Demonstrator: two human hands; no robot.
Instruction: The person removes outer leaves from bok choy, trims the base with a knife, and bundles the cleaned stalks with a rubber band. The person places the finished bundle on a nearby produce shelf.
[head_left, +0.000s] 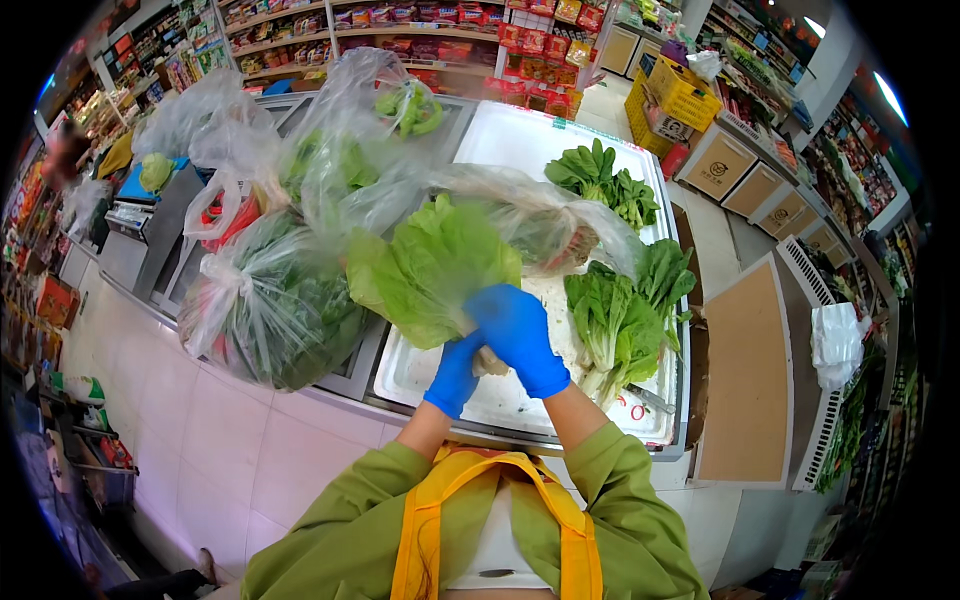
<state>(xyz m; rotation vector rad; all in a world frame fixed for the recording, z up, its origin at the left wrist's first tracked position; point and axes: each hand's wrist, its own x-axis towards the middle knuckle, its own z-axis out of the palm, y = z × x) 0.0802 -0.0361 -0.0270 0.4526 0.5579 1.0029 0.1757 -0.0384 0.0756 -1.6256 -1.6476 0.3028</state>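
Observation:
A head of green leaf lettuce (435, 262) is held above the white foam tray (506, 127), its leaves pointing up and left. My left hand (455, 379), in a blue glove, grips it near its pale stem end. My right hand (521, 337), gloved alike, lies over the lower leaves and stem; its fingers are blurred. On the tray's right side rest loose leafy greens (619, 319), with bunches of darker greens (592, 169) farther back. Behind the lettuce, a clear plastic bag of vegetables (540, 225) lies across the tray.
Left of the tray, a knotted clear bag of greens (277, 300) sits on the metal counter (352, 379). More plastic bags with greens (337, 165) stand behind it. A blue-topped scale (142, 187) bears a round green vegetable. A thin knife-like object (649, 397) lies at the tray's near right corner.

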